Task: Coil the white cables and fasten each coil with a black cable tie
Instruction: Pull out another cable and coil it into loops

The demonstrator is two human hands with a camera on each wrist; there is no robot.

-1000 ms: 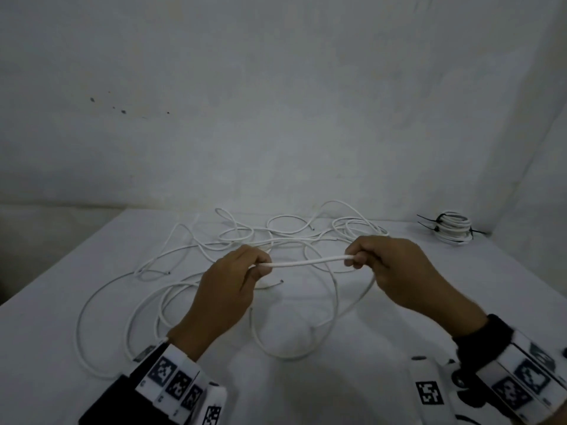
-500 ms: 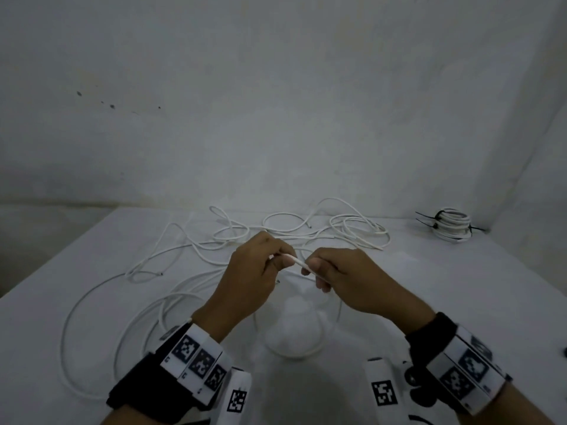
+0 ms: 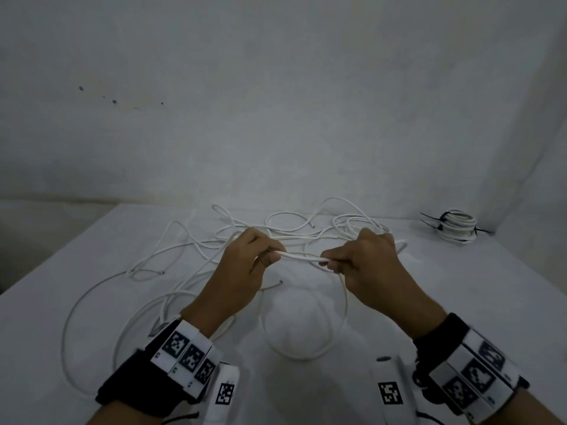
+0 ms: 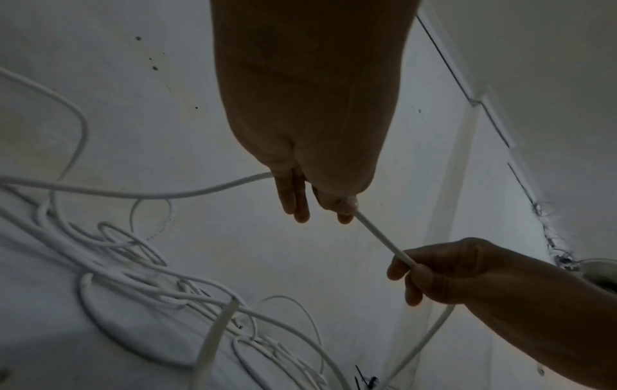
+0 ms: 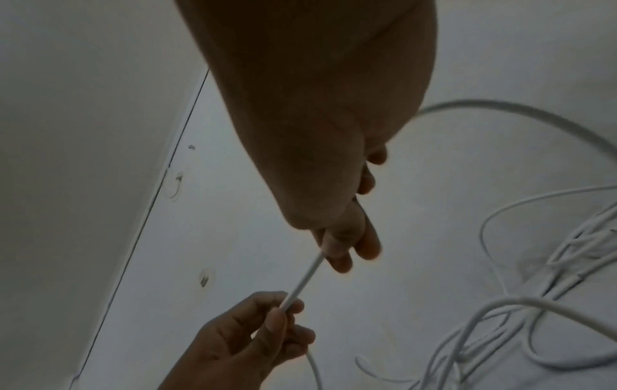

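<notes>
A white cable [image 3: 302, 257] stretches between my two hands above the white table [image 3: 460, 302]. My left hand [image 3: 270, 256] pinches it between thumb and fingers; in the left wrist view the left hand [image 4: 347, 211] shows the same pinch on the cable [image 4: 380, 237]. My right hand [image 3: 331, 262] grips the cable's other side, and a loop [image 3: 306, 354] hangs below onto the table. In the right wrist view, my right hand [image 5: 337, 253] holds the cable [image 5: 302, 282]. Loose white cables [image 3: 214, 240] sprawl behind and to the left.
A finished white coil [image 3: 457, 225] bound with black cable ties [image 3: 432, 222] lies at the table's far right corner. A grey wall [image 3: 276, 118] rises right behind the table. Black cable ties [image 4: 365, 381] show at the bottom of the left wrist view.
My hands came together half a second ago and have now drawn apart again, with a short stretch of cable taut between them. The hanging loop has grown rounder.
</notes>
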